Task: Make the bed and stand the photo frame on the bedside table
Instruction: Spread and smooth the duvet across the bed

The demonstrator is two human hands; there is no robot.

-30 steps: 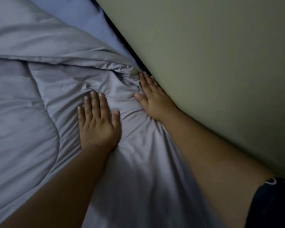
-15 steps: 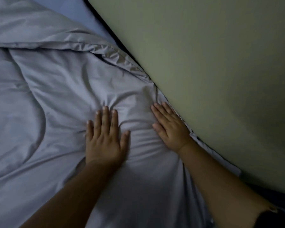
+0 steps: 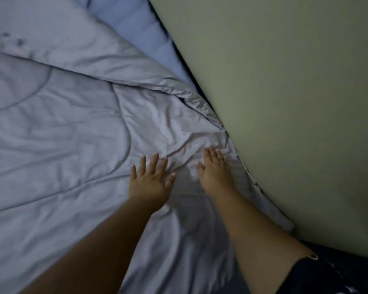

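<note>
Pressing flat on a grey quilted comforter, both of a person's bare hands lie palm down with fingers spread, neither closed around any fabric. The left hand rests on the cover with its fingers fanned apart and its thumb pointing toward the other hand. The right hand lies just beside it, nearer the wall, its fingertips reaching into a cluster of creases where the cover bunches against the wall's base. A narrow strip of smooth cloth separates the two hands. Both forearms extend from the bottom of the frame, the left in deep shadow, the right ending at a dark sleeve in the lower right corner.

The comforter covers most of the bed, its stitched curves visible on the left, and its edge runs along the foot of the pale greenish wall. A fold crosses diagonally above the hands, and beyond that fold a strip of light blue sheet shows between the comforter and the wall. Lighting is dim throughout. Neither the photo frame nor the bedside table appears in this view.
</note>
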